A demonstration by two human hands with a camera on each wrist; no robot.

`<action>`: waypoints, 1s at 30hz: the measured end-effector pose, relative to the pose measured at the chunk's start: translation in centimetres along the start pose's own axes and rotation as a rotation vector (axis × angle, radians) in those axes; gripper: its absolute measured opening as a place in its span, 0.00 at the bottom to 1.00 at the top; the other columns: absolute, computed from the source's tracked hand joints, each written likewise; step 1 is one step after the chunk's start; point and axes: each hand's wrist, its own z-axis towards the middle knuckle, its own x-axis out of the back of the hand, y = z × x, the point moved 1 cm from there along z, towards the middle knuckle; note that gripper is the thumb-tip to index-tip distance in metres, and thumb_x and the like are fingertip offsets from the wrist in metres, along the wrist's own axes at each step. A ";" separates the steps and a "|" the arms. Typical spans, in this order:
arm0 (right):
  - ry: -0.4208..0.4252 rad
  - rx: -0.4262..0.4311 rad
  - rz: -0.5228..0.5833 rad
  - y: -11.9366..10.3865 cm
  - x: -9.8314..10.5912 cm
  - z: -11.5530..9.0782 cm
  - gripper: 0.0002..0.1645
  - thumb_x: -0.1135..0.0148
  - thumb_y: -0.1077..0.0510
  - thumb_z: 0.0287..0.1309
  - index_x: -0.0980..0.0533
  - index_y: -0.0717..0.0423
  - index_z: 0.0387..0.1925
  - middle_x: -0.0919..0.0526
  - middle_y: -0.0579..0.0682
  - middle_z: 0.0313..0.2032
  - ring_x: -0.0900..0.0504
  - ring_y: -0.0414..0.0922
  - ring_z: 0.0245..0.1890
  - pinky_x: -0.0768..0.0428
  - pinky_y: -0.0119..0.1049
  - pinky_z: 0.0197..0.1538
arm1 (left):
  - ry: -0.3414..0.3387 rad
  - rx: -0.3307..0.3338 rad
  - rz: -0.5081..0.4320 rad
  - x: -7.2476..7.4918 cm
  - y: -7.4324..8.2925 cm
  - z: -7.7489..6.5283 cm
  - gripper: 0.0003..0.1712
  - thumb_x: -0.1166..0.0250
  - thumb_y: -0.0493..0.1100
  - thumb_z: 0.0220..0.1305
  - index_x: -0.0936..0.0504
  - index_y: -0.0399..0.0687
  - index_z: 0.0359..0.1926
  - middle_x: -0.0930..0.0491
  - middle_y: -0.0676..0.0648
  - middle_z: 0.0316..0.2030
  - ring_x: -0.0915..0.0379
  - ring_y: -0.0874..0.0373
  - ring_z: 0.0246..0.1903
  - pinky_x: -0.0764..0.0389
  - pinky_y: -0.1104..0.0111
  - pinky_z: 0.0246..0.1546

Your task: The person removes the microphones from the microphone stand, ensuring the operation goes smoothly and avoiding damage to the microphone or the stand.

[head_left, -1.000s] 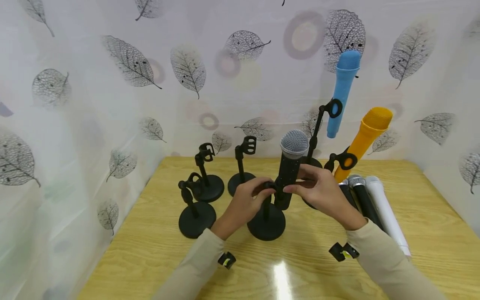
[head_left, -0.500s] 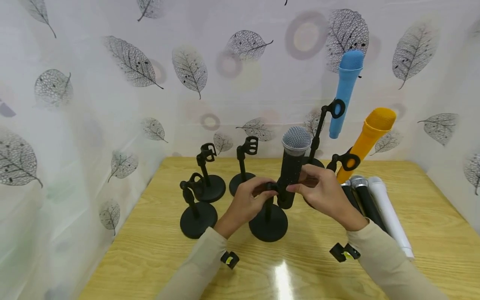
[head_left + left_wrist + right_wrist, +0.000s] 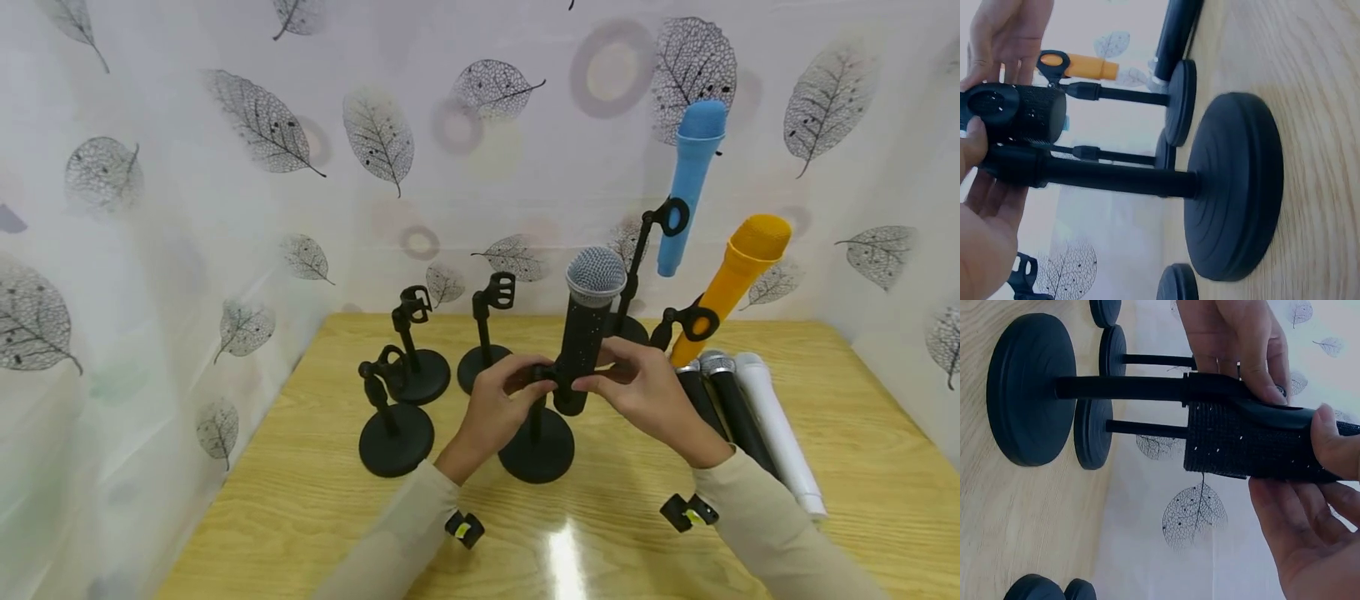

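Observation:
A black microphone point(image 3: 581, 333) with a silver mesh head stands almost upright, leaning slightly right, at the clip of a black desk stand point(image 3: 536, 450). My right hand point(image 3: 652, 400) grips the microphone's body, thumb on the near side and fingers behind. With thumb and fingers, my left hand point(image 3: 498, 404) pinches the stand's clip point(image 3: 1241, 394) just left of the microphone. The clip lies against the microphone's lower body in the right wrist view. In the left wrist view, the stand's round base point(image 3: 1235, 187) rests on the table, and the microphone's lower end point(image 3: 1054, 115) points toward it.
Several other black stands, including a front-left one point(image 3: 396, 437), have bare clips. Behind my right hand, stands hold a blue microphone point(image 3: 690, 187) and a yellow microphone point(image 3: 731, 287). Black microphones and a white microphone point(image 3: 780, 437) lie on the wooden table point(image 3: 637, 542) at right.
The black microphone has risen slightly at the clip, its mesh head now a little higher. My right hand has shifted slightly lower along its body. My left hand stays at the clip.

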 end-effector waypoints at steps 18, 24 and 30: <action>-0.033 -0.003 0.030 -0.2 0.3 0.0 0.21 0.26 0.64 0.57 0.19 0.57 0.53 0.13 0.50 0.43 0.12 0.45 0.44 0.14 0.40 0.47 | -0.011 0.064 -0.037 0.1 0.0 -0.2 0.18 0.30 0.35 0.65 0.17 0.42 0.55 0.17 0.44 0.48 0.17 0.54 0.47 0.15 0.65 0.49; 0.013 0.057 -0.014 0.2 -0.2 -0.2 0.15 0.25 0.66 0.55 0.16 0.54 0.44 0.13 0.46 0.39 0.14 0.40 0.40 0.13 0.36 0.43 | -0.019 0.062 -0.034 0.0 -0.1 -0.1 0.16 0.32 0.35 0.66 0.17 0.41 0.54 0.16 0.44 0.48 0.17 0.55 0.48 0.15 0.64 0.49; 0.026 0.091 -0.045 -0.3 -0.1 0.1 0.12 0.25 0.69 0.54 0.16 0.55 0.39 0.13 0.46 0.37 0.13 0.42 0.37 0.13 0.35 0.40 | -0.039 0.057 -0.042 0.1 -0.1 0.1 0.16 0.32 0.33 0.65 0.17 0.38 0.53 0.16 0.41 0.47 0.16 0.51 0.46 0.15 0.63 0.48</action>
